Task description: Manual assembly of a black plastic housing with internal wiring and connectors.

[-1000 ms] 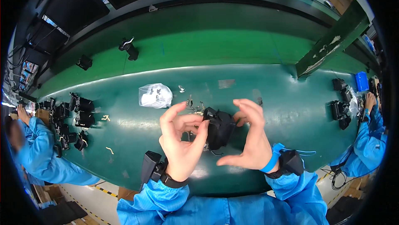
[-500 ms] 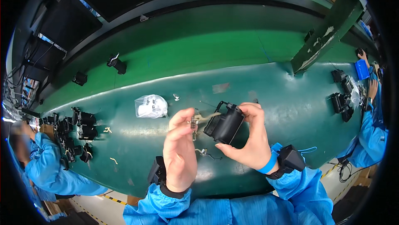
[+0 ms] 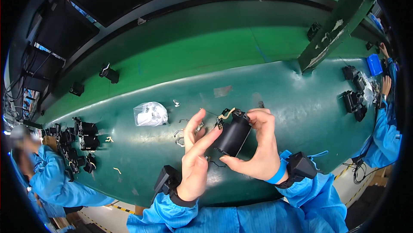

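Note:
My right hand [image 3: 260,149] is closed around a black curved housing [image 3: 233,137], its thumb at the lower edge and fingers at the upper right. A beige flat flex cable [image 3: 226,114] bends over the housing's top end. Its dotted metal contact end lies at the upper left side, where an outstretched digit of my left hand [image 3: 195,164] touches it. The other left fingers are apart and point upward, with nothing visible gripped between them. Behind this hand, several small dark-and-metal cable pieces [image 3: 179,140] lie on the green table [image 3: 142,159], partly hidden.
A clear plastic bag [image 3: 150,114] with white contents lies left of my hands, beside a small white piece [image 3: 176,103]. Black assemblies [image 3: 88,135] cluster at left and more [image 3: 352,101] at right. Co-workers in blue sleeves sit at both sides. A green post [image 3: 335,26] rises at the far right.
The flex cable, which stretched leftward from the housing to my left fingers, now bends over the housing's top. The left hand has moved right onto the housing; the housing is turned more upright.

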A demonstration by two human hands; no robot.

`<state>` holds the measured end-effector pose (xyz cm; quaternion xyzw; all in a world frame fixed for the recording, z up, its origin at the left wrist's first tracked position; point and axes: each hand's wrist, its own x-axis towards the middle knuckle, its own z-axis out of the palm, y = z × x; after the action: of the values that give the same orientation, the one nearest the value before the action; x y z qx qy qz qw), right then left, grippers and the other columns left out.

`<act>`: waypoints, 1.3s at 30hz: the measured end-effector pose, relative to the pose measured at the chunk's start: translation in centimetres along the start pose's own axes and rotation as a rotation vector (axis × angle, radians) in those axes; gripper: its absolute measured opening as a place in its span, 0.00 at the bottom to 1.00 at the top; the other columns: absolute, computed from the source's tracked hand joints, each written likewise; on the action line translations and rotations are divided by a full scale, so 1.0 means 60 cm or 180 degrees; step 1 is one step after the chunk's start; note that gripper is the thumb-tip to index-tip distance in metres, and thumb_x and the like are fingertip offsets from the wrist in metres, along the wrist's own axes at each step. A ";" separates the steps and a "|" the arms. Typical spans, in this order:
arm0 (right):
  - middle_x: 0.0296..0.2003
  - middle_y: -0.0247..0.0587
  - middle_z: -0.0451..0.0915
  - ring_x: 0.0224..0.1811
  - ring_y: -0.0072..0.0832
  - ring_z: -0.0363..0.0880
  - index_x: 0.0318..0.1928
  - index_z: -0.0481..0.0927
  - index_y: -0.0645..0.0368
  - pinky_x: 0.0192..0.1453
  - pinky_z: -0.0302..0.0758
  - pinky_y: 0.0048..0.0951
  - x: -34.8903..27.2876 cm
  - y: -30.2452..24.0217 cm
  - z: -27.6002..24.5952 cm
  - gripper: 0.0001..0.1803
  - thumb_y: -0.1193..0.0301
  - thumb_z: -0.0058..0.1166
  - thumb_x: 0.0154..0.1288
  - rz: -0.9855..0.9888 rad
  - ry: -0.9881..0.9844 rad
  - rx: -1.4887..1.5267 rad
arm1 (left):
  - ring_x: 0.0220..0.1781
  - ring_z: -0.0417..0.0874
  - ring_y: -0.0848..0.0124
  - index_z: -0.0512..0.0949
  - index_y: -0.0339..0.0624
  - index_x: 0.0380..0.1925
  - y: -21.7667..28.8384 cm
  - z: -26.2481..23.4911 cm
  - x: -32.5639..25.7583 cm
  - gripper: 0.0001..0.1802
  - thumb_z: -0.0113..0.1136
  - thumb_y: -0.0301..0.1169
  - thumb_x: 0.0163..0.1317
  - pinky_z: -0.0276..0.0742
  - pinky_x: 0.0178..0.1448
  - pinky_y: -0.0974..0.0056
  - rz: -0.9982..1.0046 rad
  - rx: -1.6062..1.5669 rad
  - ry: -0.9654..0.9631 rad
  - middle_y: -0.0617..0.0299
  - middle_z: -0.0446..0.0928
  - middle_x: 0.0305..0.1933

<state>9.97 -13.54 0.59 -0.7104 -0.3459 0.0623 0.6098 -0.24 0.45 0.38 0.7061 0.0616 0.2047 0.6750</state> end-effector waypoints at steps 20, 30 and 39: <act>0.51 0.50 0.64 0.51 0.38 0.68 0.57 0.59 0.61 0.52 0.71 0.37 0.002 0.001 -0.003 0.46 0.70 0.77 0.39 -0.0043 0.0072 -0.0043 | 0.76 0.52 0.49 0.83 0.46 0.53 0.008 0.004 -0.002 0.35 0.38 0.61 0.71 0.49 0.72 0.43 0.0081 0.0622 0.0198 0.42 0.53 0.75; 0.58 0.54 0.61 0.59 0.47 0.65 0.64 0.60 0.62 0.60 0.70 0.40 0.003 0.005 -0.003 0.47 0.75 0.73 0.43 -0.0047 -0.0113 -0.0082 | 0.74 0.56 0.52 0.83 0.43 0.52 0.008 0.002 -0.001 0.36 0.37 0.61 0.71 0.48 0.74 0.44 0.0110 0.0288 0.0361 0.45 0.57 0.73; 0.57 0.53 0.61 0.59 0.44 0.66 0.63 0.58 0.59 0.60 0.71 0.40 0.002 0.006 0.000 0.48 0.76 0.73 0.42 -0.0071 -0.0233 0.0215 | 0.72 0.59 0.52 0.85 0.42 0.48 0.008 0.000 -0.001 0.34 0.37 0.56 0.73 0.48 0.74 0.46 0.0305 0.0560 0.0309 0.46 0.68 0.67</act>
<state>10.23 -13.49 0.30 -0.6827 -0.3735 0.0930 0.6211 -0.38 0.39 0.85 0.7541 0.0781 0.2645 0.5961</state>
